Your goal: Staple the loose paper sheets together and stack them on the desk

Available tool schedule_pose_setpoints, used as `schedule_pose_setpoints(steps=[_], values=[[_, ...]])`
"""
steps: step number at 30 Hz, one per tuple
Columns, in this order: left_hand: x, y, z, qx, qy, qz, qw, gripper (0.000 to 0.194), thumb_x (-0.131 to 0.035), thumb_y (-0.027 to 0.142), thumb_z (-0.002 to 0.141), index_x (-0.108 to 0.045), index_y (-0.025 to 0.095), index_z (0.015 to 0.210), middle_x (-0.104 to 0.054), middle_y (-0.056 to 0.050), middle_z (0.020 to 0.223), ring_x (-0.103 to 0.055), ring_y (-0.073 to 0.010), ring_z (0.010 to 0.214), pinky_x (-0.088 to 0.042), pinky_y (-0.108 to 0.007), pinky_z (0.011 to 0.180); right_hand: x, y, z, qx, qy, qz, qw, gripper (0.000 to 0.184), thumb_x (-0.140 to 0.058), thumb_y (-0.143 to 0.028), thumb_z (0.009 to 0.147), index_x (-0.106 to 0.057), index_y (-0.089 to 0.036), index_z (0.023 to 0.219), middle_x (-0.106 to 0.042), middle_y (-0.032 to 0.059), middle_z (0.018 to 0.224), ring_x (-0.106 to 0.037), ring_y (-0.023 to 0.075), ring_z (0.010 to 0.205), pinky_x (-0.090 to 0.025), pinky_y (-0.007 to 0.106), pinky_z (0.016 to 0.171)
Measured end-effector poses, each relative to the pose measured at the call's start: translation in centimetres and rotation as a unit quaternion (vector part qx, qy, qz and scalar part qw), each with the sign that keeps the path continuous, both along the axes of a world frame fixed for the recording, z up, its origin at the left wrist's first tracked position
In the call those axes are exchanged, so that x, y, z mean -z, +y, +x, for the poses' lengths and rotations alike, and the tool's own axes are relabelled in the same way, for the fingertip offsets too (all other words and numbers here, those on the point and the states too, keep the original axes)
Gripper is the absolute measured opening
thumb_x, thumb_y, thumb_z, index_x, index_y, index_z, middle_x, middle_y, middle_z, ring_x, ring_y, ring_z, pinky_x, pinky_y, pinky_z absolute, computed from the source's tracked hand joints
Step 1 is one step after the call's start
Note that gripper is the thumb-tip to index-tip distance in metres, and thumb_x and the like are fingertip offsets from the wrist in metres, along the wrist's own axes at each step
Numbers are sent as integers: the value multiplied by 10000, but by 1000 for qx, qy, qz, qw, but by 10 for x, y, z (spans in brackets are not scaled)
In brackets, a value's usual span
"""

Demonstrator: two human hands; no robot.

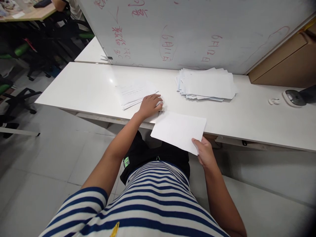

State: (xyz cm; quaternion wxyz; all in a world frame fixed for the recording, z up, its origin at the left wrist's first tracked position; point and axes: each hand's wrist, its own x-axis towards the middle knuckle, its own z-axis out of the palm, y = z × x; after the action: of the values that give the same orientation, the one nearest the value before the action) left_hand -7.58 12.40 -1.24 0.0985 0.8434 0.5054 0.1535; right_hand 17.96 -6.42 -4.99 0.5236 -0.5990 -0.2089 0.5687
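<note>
My right hand (204,152) pinches the near corner of a white sheet of paper (178,130), which hangs over the front edge of the white table (259,118). My left hand (149,104) rests on the table with its fingers curled, touching the right edge of a small pile of sheets (135,93). Whether anything is under those fingers is hidden. A larger, untidy stack of paper (206,84) lies further back to the right, against the whiteboard.
A whiteboard (187,29) with red writing stands along the table's back edge. A brown box (286,64) sits at the right, with a grey round device (293,97) and a small white object (273,101) near it. Office chairs (22,95) and another person stand to the far left.
</note>
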Motion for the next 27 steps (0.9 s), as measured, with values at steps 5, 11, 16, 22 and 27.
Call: schedule_pose_setpoints(steps=[5, 11, 16, 22, 27], values=[[-2, 0, 0, -1, 9, -7, 1000, 358, -391, 389, 975, -635, 268, 1206, -547, -7, 1446, -444, -236, 1370, -327, -421, 1131, 1, 0, 1, -5, -1, 7, 1000, 450, -822, -368, 641, -717, -188, 1040, -767, 68, 1030, -717, 268, 928, -555, 408, 868], [-2, 2, 0, 8, 27, -14, 1000, 363, -389, 391, 974, -637, 265, 1207, -557, -13, 1435, -428, -245, 1382, -321, -433, 1131, 3, 0, 3, -15, 0, 15, 1000, 442, -790, -356, 696, -703, -185, 1093, -765, 64, 1047, -722, 250, 927, -559, 378, 851], [-3, 5, 1, 28, 59, -33, 997, 357, -381, 372, 974, -643, 270, 1193, -553, -11, 1438, -385, -268, 1414, -287, -468, 1147, 1, 1, 2, 2, 8, 9, 1000, 418, -798, -332, 683, -713, -195, 1069, -764, 54, 1061, -724, 241, 926, -567, 359, 838], [-6, 6, 3, 37, 73, -41, 996, 363, -360, 356, 978, -631, 262, 1201, -527, -13, 1465, -350, -270, 1438, -275, -461, 1153, 4, 1, 3, 5, 11, 6, 1000, 427, -804, -339, 674, -718, -201, 1069, -764, 53, 1060, -725, 242, 912, -570, 368, 836], [-7, 4, 1, 30, 58, -38, 997, 377, -339, 383, 984, -602, 254, 1221, -550, -23, 1438, -404, -258, 1397, -328, -437, 1117, 6, 1, 4, -5, 8, 15, 1000, 468, -807, -373, 675, -712, -195, 1098, -766, 62, 1038, -725, 249, 903, -567, 383, 839]])
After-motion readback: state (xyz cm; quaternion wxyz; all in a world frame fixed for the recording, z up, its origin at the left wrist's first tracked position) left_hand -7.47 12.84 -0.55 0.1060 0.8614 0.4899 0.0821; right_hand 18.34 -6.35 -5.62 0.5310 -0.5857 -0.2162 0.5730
